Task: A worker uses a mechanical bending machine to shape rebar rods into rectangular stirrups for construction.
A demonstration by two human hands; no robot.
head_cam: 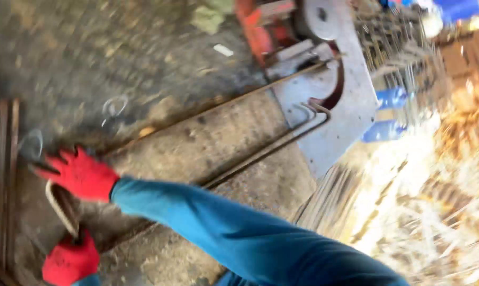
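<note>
Both hands wear red knit gloves with a matt, rubbery-looking coat: the right hand (80, 175) and the left hand (70, 260). The sleeve (239, 233) is smooth blue cloth. Between the gloves shows a bent steel stirrup (59, 209), dull grey-brown. The rebar (260, 153) looks rusty and matt. It lies on a rough, pitted concrete slab (218, 143). The bending plate (345, 100) is bare grey metal with a faint sheen. The machine body (258, 26) behind it is red painted metal. The bottles (387, 114) are glossy blue plastic.

concrete slab (223, 143), steel rods (260, 153), metal plate (350, 106)
</note>
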